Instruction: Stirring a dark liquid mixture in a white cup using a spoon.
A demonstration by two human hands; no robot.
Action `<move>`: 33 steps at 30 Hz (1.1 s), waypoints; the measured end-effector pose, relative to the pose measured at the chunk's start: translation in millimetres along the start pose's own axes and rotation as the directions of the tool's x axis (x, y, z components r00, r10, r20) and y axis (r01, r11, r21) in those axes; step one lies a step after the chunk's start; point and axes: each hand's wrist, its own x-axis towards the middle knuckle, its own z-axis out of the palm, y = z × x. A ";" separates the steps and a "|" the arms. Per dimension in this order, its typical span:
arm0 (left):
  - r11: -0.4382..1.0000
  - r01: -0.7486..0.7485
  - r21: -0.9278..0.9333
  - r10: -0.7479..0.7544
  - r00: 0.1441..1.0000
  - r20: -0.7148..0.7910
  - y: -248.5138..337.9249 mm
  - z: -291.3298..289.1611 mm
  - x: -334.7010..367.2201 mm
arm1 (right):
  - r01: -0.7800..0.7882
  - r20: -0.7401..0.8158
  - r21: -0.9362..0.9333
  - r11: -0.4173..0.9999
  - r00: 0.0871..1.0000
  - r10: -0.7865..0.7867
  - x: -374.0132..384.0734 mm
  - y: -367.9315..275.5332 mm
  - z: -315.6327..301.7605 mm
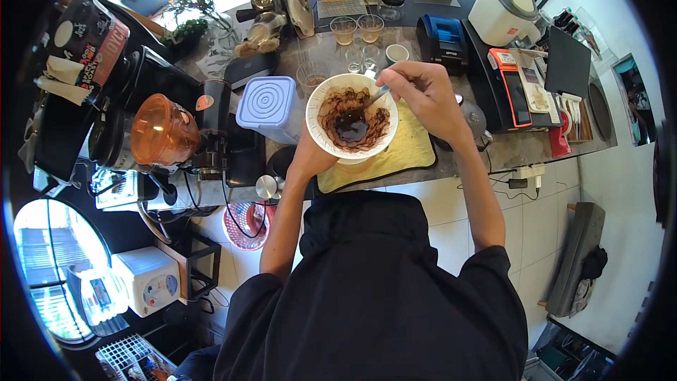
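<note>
My left hand is closed around the side of a white, ribbed, cone-shaped vessel that looks like a coffee dripper. Dark brown smears coat its inner wall, and a glossy dark liquid lies at the bottom. Pinched in my right hand is a thin-handled spoon, its lower end dipping into the brown mixture and hidden there. The vessel is held above a yellow cloth with a dark edge. Whatever lies under the vessel is mostly hidden.
Glass cups and a small white cup stand beyond the vessel. To the left are a lilac-lidded container and a grinder with an orange hopper. A black and blue printer and an orange-edged payment terminal stand right.
</note>
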 end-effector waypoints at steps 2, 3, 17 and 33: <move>1.000 0.016 0.014 -0.016 1.000 0.006 -0.7 1.8 0.0 | -0.022 0.031 0.003 1.000 0.999 0.021 -2.1 10.9 -1.0; 1.000 0.022 -0.016 -0.022 1.000 0.006 -0.9 2.9 -0.4 | -0.061 0.022 0.057 0.997 0.998 0.060 -2.5 16.7 -1.3; 0.998 0.052 -0.043 -0.054 0.998 -0.040 -24.9 8.1 0.1 | -0.037 -0.106 0.157 0.987 0.993 0.054 -3.4 -3.6 -17.6; 0.995 0.103 0.011 -0.103 0.995 -0.016 -23.5 14.9 1.1 | -0.174 -0.095 0.403 0.898 0.968 0.230 -7.1 18.6 -12.4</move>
